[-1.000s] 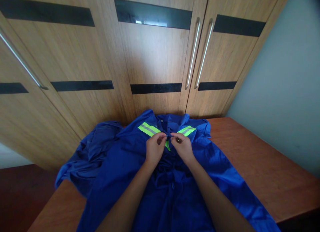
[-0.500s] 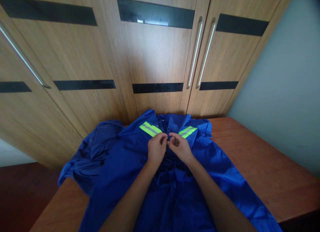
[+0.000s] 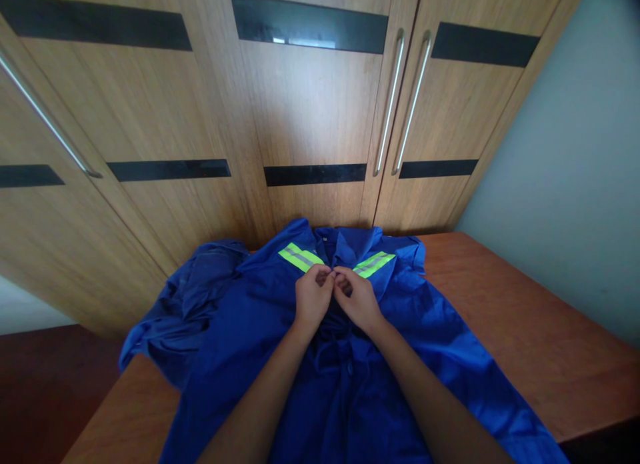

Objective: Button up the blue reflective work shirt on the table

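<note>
A blue work shirt [image 3: 240, 331] with yellow-green reflective bands [image 3: 299, 257] lies spread front-up on a brown wooden table [image 3: 520, 331], its collar toward the wardrobe. My left hand [image 3: 311, 296] and my right hand [image 3: 354, 297] meet just below the collar, fingertips touching. Each pinches one edge of the shirt's front opening, and the fingers hide whatever small part sits between them. A row of blue buttons runs down the front toward me.
Wooden wardrobe doors [image 3: 310, 117] with black strips and long metal handles [image 3: 390, 104] stand right behind the table. A pale wall [image 3: 575, 184] is at the right. The shirt's left sleeve [image 3: 170, 317] is bunched over the table's left edge. Dark floor shows at the lower left.
My hands have drawn closer together at the collar, bringing the two front edges together. The lime band that showed between my fingers is now covered.
</note>
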Tool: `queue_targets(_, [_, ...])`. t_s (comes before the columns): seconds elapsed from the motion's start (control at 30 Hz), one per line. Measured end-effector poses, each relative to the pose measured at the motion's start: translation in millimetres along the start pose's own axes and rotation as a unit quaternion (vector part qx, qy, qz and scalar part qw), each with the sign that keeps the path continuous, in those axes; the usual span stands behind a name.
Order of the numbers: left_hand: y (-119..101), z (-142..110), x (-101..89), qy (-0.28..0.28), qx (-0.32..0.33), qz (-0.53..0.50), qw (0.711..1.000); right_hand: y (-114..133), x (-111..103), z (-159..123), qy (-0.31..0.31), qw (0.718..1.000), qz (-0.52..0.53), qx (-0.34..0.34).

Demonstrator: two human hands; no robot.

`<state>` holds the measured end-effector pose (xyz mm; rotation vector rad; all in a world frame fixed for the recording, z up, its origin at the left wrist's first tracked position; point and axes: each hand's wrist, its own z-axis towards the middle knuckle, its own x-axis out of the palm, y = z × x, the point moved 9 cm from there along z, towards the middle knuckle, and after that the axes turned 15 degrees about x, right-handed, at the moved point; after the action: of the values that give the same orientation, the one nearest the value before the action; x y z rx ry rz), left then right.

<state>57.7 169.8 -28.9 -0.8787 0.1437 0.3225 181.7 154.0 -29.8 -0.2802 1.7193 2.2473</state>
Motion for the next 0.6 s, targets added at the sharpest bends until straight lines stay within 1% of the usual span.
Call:
queue_targets(0.1, [0.9,-0.5,0.0,0.0,0.002,-0.008,1.0,1.5,-6.3,0.5,-0.033,0.999,-0.031,-0.009])
queue_targets(0.2, [1.3,-0.4,1.1,0.001,-0.001,-0.025,1.0,3.2,-13.1,0.7,-0.063,0.994,-0.076,-0.036])
queue_targets(0.3, [4.4,-0.7,1.9,-0.004,-0.016,-0.036,0.999,4.1,-15.0,0.0,-0.076,0.987,-0.124,-0.063])
queue_targets(0.43, [9.0,-2.1,3.0,-0.011,-0.036,-0.045,0.998,5.5,-15.2,-2.3,-0.094,0.974,-0.194,-0.071])
queue_targets(0.5, [10.2,-2.8,2.3,-0.018,-0.041,-0.041,0.998,7.3,-16.3,-3.4,-0.1,0.97,-0.209,-0.071])
queue_targets(0.6, [10.2,-3.2,1.7,-0.027,-0.043,-0.044,0.998,9.1,-19.2,-3.6,-0.105,0.973,-0.196,-0.064])
